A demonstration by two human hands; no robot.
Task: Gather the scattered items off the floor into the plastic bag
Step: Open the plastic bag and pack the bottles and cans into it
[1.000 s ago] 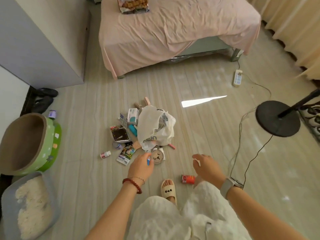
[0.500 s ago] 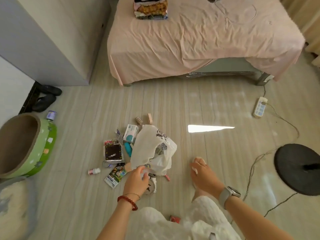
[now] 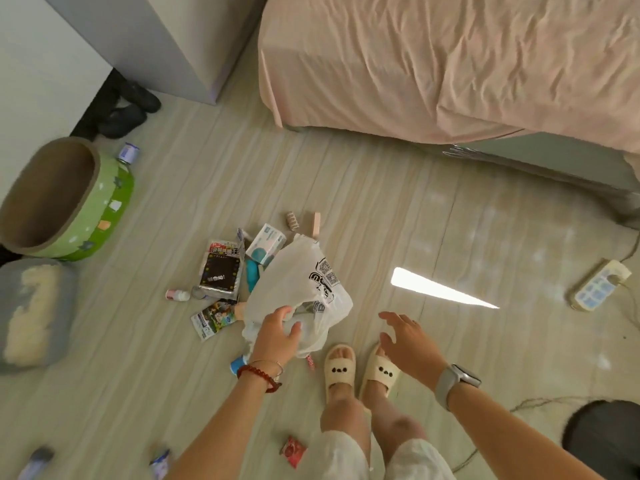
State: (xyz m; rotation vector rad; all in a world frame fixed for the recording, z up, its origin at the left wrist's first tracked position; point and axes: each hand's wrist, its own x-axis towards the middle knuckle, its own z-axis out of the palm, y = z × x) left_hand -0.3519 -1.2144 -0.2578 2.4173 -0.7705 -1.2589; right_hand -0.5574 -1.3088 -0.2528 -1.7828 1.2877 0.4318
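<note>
A white plastic bag (image 3: 298,285) with black print lies crumpled on the floor among scattered items. My left hand (image 3: 277,336) grips the bag's near edge. My right hand (image 3: 408,344) hovers open to the right of the bag, above my slippered feet, holding nothing. Left of the bag lie a black snack packet (image 3: 220,271), a white and teal box (image 3: 266,244), a teal object (image 3: 252,273), a small bottle (image 3: 177,294) and a colourful sachet (image 3: 213,320). A red packet (image 3: 293,451) lies near my legs.
A bed with a pink sheet (image 3: 450,64) fills the far right. A green round cat bed (image 3: 65,199) and a grey litter tray (image 3: 31,313) stand at the left. A power strip (image 3: 601,284) and a black fan base (image 3: 602,438) are at the right.
I have stood up over the pile and the view has shifted left. My left hand has closed on the bag's edge; the right hand has opened beside it.
</note>
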